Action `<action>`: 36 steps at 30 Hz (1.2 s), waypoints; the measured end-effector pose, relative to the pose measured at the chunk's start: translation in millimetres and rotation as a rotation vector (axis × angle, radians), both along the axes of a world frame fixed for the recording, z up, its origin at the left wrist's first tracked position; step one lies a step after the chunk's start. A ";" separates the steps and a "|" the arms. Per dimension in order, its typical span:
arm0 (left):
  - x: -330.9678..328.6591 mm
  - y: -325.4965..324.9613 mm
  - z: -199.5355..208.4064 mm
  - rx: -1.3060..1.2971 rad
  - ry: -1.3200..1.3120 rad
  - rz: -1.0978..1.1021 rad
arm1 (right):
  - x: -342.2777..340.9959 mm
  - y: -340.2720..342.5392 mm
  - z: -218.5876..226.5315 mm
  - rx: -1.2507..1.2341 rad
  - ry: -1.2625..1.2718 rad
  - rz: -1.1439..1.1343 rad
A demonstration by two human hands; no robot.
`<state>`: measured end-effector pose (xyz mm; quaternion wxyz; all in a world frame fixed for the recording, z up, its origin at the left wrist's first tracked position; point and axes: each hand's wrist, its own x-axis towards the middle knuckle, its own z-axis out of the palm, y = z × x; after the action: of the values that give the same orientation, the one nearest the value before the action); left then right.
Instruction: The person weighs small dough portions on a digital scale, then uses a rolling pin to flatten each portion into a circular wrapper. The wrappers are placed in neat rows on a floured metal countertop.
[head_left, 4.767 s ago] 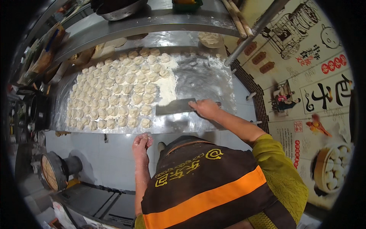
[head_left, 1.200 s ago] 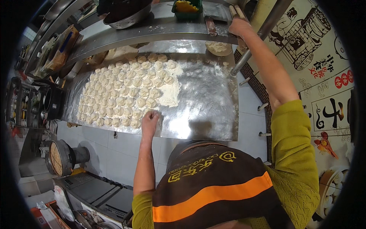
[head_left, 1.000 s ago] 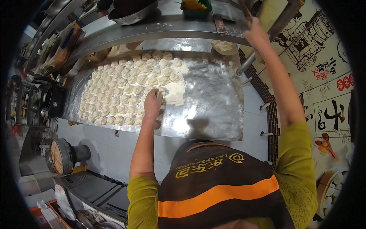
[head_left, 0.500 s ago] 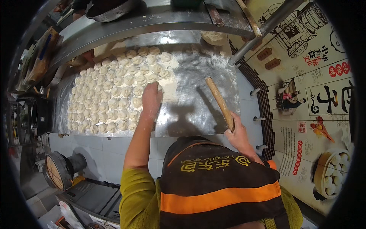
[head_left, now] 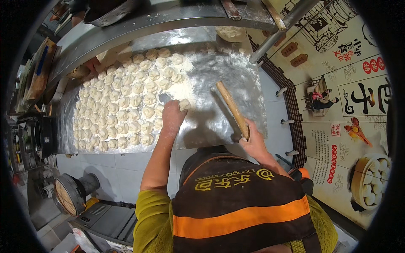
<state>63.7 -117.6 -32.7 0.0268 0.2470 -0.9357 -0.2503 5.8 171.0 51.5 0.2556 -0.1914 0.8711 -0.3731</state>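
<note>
Pale floor tiles [head_left: 274,128] and a printed wall [head_left: 310,126] lie right of the right-hand fingers [head_left: 252,127], a steel shelf [head_left: 177,21] ahead.

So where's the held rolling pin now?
In the head view, the rolling pin is right of centre, its near end in the right hand, slanting over the metal table.
</note>
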 end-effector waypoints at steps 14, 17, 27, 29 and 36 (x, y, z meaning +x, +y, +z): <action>-22.1 19.7 3.8 -0.241 0.205 -0.180 | 18.3 8.3 -22.4 -0.034 -0.023 -0.038; -25.7 21.9 -16.2 -0.208 0.267 -0.180 | 20.6 13.8 -24.7 -0.040 -0.043 -0.035; -36.9 19.5 -34.3 -0.288 0.277 -0.292 | 25.5 22.1 -26.3 -0.064 -0.063 -0.045; -31.8 22.5 -41.0 -0.298 0.226 -0.310 | 26.2 22.8 -26.9 -0.063 -0.060 -0.040; -11.0 32.2 -44.3 -0.263 0.338 -0.281 | 29.7 25.7 -26.2 0.048 -0.126 -0.054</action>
<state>52.7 -85.4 -77.0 0.1800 0.0637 -0.9676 -0.1654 35.5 196.7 25.3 0.3044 -0.1378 0.8667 -0.3703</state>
